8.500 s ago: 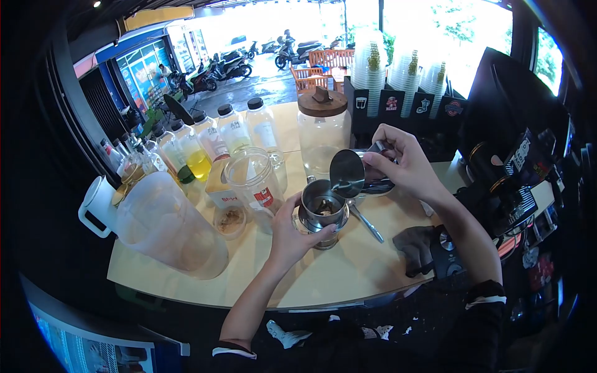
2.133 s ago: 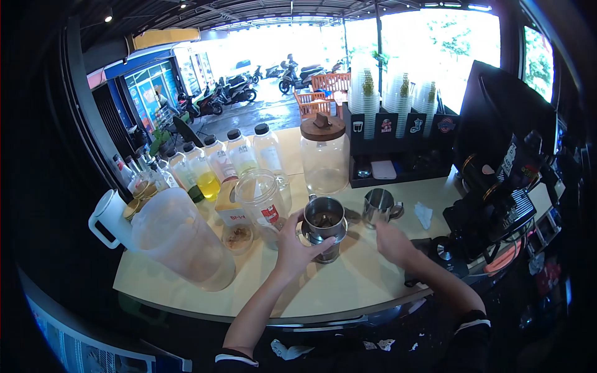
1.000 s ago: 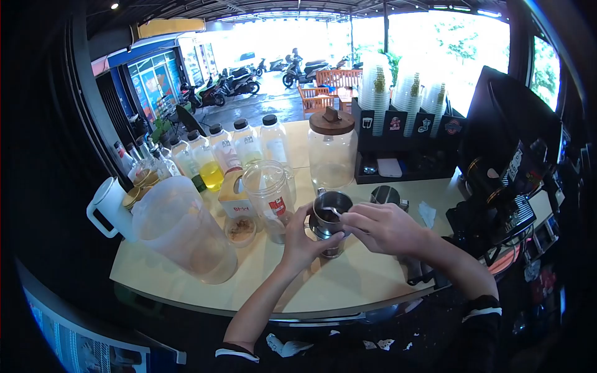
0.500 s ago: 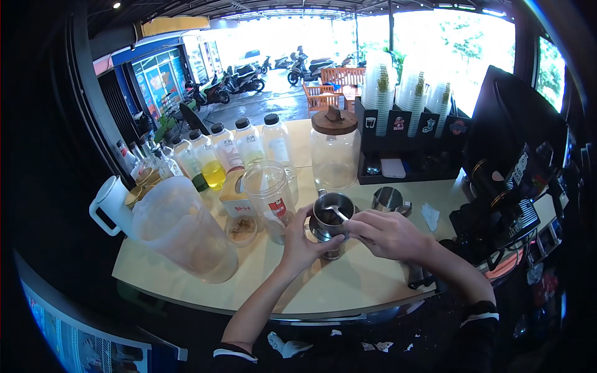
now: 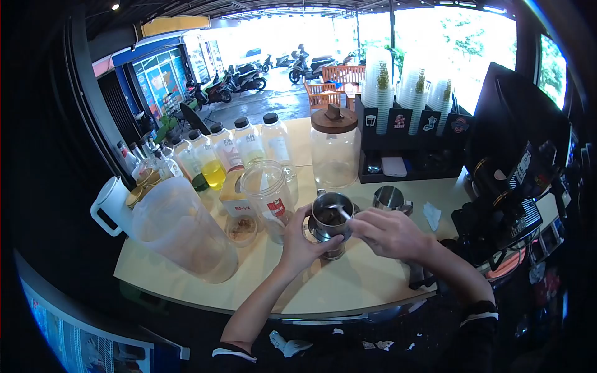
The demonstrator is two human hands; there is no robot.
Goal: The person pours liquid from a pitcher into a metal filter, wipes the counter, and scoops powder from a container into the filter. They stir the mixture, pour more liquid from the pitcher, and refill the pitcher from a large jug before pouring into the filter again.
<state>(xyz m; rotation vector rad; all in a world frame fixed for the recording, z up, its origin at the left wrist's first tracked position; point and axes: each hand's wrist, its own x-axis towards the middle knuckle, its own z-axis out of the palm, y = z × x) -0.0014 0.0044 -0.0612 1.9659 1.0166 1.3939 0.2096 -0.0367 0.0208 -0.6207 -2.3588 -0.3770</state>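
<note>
Stirring looks unfinished: your left hand (image 5: 302,247) curls around the metal cup (image 5: 326,232); your right hand (image 5: 396,235) pinches the spoon (image 5: 343,213) inside.

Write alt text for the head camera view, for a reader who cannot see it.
A person's left hand holds a metal cup while the right hand holds a spoon inside it. Nearby on the counter stand a lidded jar, bottles, a big plastic pitcher and a metal jug.
</note>
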